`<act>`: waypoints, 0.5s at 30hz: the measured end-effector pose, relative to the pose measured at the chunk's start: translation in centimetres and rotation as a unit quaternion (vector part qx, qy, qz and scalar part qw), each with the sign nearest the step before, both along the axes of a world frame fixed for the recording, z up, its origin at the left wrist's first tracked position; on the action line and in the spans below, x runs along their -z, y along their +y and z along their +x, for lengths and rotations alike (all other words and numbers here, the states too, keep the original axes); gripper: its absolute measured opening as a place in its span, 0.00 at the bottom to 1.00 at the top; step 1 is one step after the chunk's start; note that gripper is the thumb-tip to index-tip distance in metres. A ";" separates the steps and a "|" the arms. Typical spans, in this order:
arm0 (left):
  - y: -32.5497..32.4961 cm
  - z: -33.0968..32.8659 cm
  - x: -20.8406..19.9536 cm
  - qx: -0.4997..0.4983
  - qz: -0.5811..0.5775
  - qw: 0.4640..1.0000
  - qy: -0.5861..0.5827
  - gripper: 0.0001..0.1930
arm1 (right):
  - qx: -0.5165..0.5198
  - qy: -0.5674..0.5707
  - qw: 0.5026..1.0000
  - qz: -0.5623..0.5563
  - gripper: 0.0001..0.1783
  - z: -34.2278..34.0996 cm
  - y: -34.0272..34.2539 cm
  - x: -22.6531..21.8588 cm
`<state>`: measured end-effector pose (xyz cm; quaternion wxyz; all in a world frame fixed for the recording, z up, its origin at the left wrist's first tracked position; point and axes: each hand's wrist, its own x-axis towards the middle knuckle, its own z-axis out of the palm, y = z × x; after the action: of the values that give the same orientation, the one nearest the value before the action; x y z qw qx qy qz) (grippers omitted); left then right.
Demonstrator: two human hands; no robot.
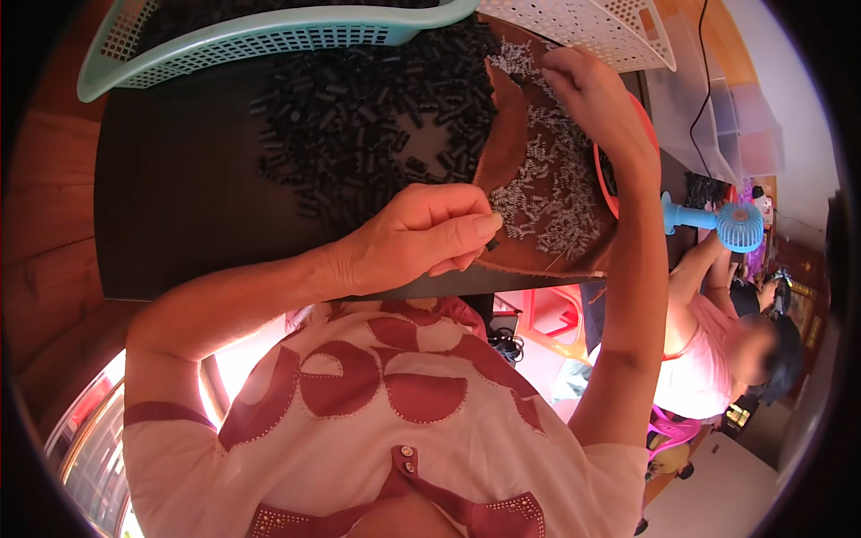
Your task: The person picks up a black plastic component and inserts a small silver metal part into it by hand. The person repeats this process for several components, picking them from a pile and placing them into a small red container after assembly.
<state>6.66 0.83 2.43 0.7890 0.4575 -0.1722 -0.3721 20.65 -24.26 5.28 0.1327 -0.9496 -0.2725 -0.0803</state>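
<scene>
My left hand [426, 231] is closed in a pinch over the table's near edge. Between its thumb and fingers a small dark piece [491, 243] shows in part, like the loose black ones. My right hand [587, 90] reaches to the far right, its fingers curled together beside the small metal springs [565, 211]. Whatever its fingertips hold, if anything, is hidden. The springs lie scattered on a brown cloth [508, 125] with frayed edges. Left of the cloth spreads a heap of short black cylindrical pieces [359, 117].
A green basket [269, 36] with black pieces in it stands at the far left, a white perforated basket [619, 34] at the far right. A red-rimmed container [652, 134] sits beside my right forearm. Beyond are a blue fan [739, 227] and another person in pink [708, 359].
</scene>
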 end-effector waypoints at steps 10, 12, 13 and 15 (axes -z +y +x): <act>0.2 0.1 0.0 -0.018 0.010 1.000 -0.005 0.11 | 0.030 0.061 0.996 -0.064 0.08 0.7 -0.9 0.6; 0.2 0.2 0.0 -0.019 0.007 1.000 -0.007 0.11 | 0.023 0.032 0.996 -0.082 0.07 0.2 -0.7 0.6; 0.1 0.2 0.0 -0.021 0.004 1.000 -0.009 0.11 | 0.021 0.033 0.996 -0.083 0.07 -0.1 -0.6 0.3; 0.2 0.0 -0.3 -0.033 0.012 0.999 -0.007 0.12 | 0.013 0.043 0.995 -0.087 0.07 -0.4 -0.2 -0.4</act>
<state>6.69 0.99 2.76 0.7939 0.4754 -0.1582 -0.3446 20.26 -24.46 5.63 0.0606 -0.9636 -0.2600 -0.0168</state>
